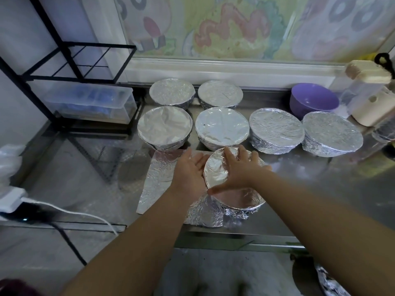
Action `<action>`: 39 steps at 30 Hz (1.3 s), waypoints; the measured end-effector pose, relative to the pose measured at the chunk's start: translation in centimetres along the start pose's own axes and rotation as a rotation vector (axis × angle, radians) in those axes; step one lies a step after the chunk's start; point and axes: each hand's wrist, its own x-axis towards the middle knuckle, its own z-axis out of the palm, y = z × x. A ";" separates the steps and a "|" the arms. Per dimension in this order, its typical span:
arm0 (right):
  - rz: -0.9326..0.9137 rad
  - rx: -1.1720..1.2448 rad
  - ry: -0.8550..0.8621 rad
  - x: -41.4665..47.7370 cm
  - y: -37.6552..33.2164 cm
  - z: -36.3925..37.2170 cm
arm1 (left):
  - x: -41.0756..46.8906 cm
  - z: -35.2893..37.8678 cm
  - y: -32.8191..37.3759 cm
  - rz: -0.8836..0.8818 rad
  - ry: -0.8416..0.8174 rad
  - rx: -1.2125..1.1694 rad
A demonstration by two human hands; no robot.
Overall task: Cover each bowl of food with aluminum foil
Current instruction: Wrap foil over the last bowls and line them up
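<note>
Flat left hand (189, 173) and spread right hand (237, 170) pressed foil (205, 213) onto the bowl (256, 205).
Harder pressure risked a tear (flap untucked).

Black metal rack (66, 49) standing at L end of steel counter (320, 178), w/ clear plastic tub (89, 103) sitting on its lower shelf, blue stuff inside. White power strip (10, 199) lying far L, white cable (74, 212) trailing off it. Purple bowl (314, 99) sitting back R, just beside cream appliance (372, 103).
</note>
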 end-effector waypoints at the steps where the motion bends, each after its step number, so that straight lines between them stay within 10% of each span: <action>1: 0.012 0.012 -0.004 0.0 0.0 0.0 | 0.4 -0.8 -0.2 0.003 0.036 -0.037; 29: -0.001 0.005 0.008 1.6 0.3 0.6 | -1.5 -5.7 -5.1 -0.013 0.019 0.424; 39: 0.019 0.043 -0.033 0.8 0.0 0.5 | -1.2 -5.7 -7.1 -0.125 -0.007 0.110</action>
